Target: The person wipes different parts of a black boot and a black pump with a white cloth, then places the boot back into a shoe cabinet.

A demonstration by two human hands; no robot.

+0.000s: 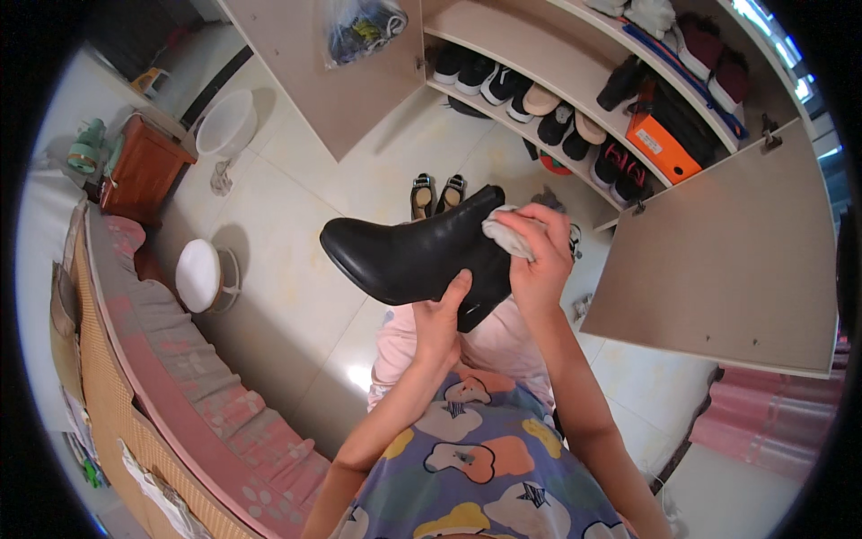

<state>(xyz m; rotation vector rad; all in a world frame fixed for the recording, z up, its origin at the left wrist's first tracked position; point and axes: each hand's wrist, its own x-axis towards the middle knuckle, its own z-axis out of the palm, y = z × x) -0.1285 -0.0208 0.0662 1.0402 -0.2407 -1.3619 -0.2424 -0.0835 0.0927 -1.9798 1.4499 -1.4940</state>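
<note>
A black leather ankle boot [411, 256] is held up over my lap, its toe pointing left and its heel towards me. My left hand [441, 316] grips the boot's sole near the heel, with the thumb resting on its side. In my right hand [542, 259] is a bunched white cloth [508, 232], pressed against the back of the boot's shaft. Part of the cloth is hidden under the fingers. Beyond the boot, a pair of black buckled flat shoes [434, 195] stands on the floor, partly covered by it.
An open shoe cabinet [485, 30] with rows of shoes and an orange shoebox [663, 148] is ahead on the right. Its open door [720, 263] reaches out beside my right arm. On the left are a white-topped stool [199, 276], a plastic basin [227, 124] and a bed [202, 397].
</note>
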